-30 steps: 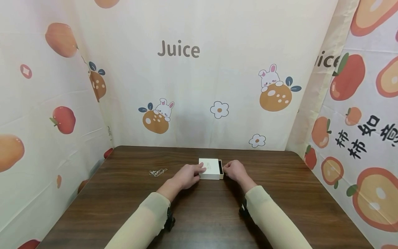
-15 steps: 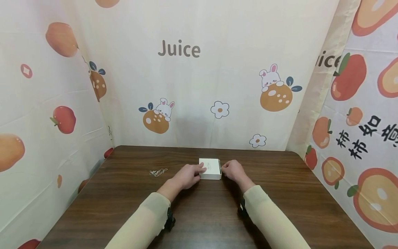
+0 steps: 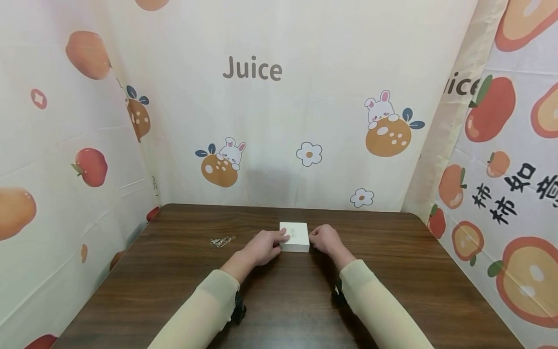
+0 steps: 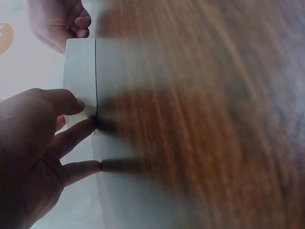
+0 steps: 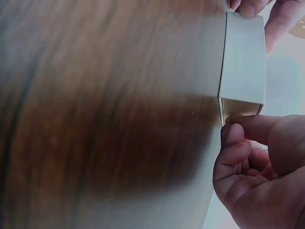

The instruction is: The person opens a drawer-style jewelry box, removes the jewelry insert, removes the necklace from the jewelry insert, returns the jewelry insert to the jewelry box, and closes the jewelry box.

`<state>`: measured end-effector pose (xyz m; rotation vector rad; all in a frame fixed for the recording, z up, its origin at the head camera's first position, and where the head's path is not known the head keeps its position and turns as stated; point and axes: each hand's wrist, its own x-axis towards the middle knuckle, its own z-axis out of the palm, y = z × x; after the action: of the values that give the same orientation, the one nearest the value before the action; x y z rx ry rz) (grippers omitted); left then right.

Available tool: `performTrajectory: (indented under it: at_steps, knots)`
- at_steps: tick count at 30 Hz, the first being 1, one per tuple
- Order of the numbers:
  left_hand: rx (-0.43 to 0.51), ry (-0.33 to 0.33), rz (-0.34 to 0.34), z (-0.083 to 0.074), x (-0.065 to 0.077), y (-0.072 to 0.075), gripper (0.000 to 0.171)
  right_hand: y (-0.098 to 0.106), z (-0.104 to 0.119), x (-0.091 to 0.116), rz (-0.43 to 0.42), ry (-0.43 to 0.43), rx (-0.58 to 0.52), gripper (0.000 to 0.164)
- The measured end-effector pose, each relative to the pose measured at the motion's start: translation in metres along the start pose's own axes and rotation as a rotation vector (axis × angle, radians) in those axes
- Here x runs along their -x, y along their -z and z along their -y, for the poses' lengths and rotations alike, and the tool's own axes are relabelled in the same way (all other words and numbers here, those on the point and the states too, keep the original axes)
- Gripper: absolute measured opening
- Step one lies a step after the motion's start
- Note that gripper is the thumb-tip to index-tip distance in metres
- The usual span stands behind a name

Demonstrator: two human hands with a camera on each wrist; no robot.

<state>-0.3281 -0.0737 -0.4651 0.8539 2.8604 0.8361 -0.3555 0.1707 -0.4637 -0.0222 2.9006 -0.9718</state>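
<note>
A small white drawer box (image 3: 296, 235) with tiny print on top lies on the brown table. My left hand (image 3: 263, 246) holds its left end, thumb on the near side and a fingertip on the lid; two other fingers are spread toward the table in the left wrist view. At the opposite end is my right hand (image 3: 326, 239), fingers curled. In the right wrist view, its thumb and forefinger meet at the end of the inner drawer (image 5: 240, 107), which they seem to pinch. Inside the box is hidden.
A tangled silvery chain (image 3: 222, 241) lies on the wooden table (image 3: 187, 291), left of the box. Printed curtains (image 3: 270, 111) hang behind the table and along both sides.
The inner drawer has slid left into the white sleeve, and its dark opening no longer shows from above. My right hand moved left with it; my left hand stayed on the box.
</note>
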Motion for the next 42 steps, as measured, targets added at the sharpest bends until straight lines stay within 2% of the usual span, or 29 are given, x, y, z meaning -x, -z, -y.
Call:
performTrajectory:
  at_steps: [17, 21, 24, 30, 36, 39, 42]
  knots:
    - [-0.002, 0.006, 0.009, -0.001, -0.002, 0.000, 0.044, 0.003, 0.003, 0.000, 0.005, -0.022, 0.002, 0.029]
    - [-0.023, 0.002, 0.011, -0.003, -0.002, 0.001, 0.044, 0.002, 0.002, 0.000, 0.005, -0.034, -0.003, 0.029]
    - [-0.042, 0.024, 0.026, -0.008, -0.002, 0.001, 0.045, 0.002, 0.002, 0.000, 0.008, -0.036, -0.005, 0.028]
    - [-0.160, 0.070, 0.068, -0.021, -0.003, -0.002, 0.047, 0.002, -0.002, 0.002, 0.008, -0.017, -0.009, 0.021]
    - [-0.336, 0.059, 0.078, -0.031, -0.004, -0.004, 0.050, 0.014, -0.007, 0.007, -0.097, -0.024, -0.107, 0.026]
    - [-0.403, 0.047, 0.036, -0.038, -0.001, -0.010, 0.056, 0.021, -0.008, 0.009, -0.138, -0.029, -0.139, 0.029]
    - [-0.423, 0.051, -0.008, -0.049, 0.003, -0.020, 0.063, 0.024, -0.007, 0.009, -0.150, -0.036, -0.149, 0.032]
